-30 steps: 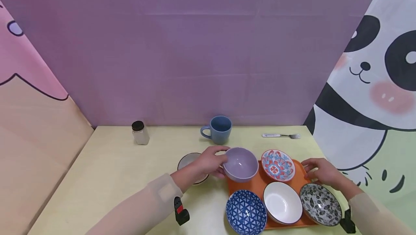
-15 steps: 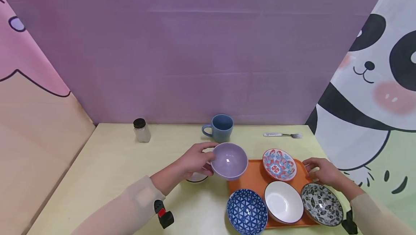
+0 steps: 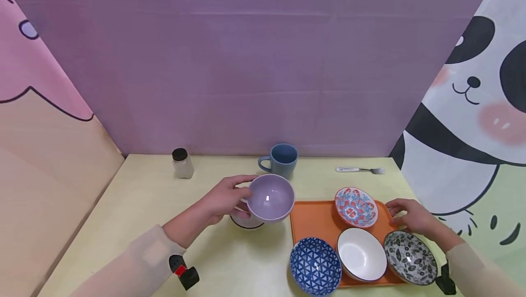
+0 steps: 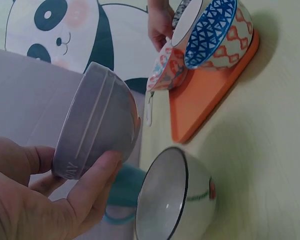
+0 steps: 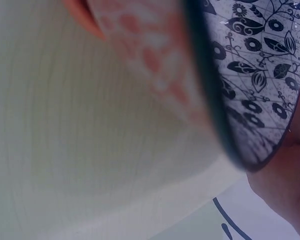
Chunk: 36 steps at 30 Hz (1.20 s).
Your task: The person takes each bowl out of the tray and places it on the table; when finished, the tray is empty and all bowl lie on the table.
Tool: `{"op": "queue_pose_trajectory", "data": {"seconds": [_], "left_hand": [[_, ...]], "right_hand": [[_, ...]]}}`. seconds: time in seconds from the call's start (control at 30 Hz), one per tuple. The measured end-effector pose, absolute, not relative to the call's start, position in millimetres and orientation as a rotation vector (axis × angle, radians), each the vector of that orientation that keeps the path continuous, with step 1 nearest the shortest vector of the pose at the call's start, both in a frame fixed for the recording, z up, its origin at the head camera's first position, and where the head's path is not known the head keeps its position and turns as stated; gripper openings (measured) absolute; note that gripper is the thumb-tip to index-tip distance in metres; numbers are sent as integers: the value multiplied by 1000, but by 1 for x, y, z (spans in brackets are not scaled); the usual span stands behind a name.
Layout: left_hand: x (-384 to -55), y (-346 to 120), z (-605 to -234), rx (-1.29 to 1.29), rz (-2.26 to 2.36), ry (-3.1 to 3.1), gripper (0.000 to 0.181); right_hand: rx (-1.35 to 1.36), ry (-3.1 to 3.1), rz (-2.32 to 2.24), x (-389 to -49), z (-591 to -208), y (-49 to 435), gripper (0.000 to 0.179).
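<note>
My left hand (image 3: 225, 200) grips a small purple bowl (image 3: 272, 198) at its left side, thumb near the rim and fingers beneath. In the left wrist view this bowl (image 4: 97, 115) is raised and tilted, its outside towards the camera. Below it, partly hidden, a white bowl with a dark rim (image 4: 197, 200) stands on the table. My right hand (image 3: 417, 219) holds the right edge of an orange tray (image 3: 310, 221). Just in front of that hand is a bowl with black leaf patterns (image 3: 411, 258); in the right wrist view this bowl (image 5: 260, 65) hides most of the fingers.
On the tray also stand a red-and-blue patterned bowl (image 3: 356, 207), a white bowl (image 3: 361, 254) and a blue triangle-patterned bowl (image 3: 315, 266). Along the back of the table are a blue mug (image 3: 283, 159), a black-lidded jar (image 3: 182, 163) and a fork (image 3: 360, 170).
My left hand has carried the purple bowl leftward off the tray, over the dark-rimmed white bowl. My right hand has stayed at the tray's edge.
</note>
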<state>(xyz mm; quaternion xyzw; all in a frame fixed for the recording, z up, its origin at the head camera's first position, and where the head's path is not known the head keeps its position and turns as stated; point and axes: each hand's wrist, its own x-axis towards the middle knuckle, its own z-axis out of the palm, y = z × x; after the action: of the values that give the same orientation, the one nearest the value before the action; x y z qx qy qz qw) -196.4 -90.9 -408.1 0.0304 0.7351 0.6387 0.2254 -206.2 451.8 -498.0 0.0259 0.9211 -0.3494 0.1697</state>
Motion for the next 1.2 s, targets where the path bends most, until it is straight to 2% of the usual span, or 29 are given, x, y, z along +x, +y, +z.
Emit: {"op": "queue_pose_trajectory", "data": {"seconds": [0.63,1.2], "left_hand": [[-185,-186,-407,-60,1801,2106,58],[-174,-244,-449,-221,1793,2145,62]], "right_hand": [[109,2619,-978,-206,-497,450,48],[118,2603,-997,-208,-497,450,49]]}}
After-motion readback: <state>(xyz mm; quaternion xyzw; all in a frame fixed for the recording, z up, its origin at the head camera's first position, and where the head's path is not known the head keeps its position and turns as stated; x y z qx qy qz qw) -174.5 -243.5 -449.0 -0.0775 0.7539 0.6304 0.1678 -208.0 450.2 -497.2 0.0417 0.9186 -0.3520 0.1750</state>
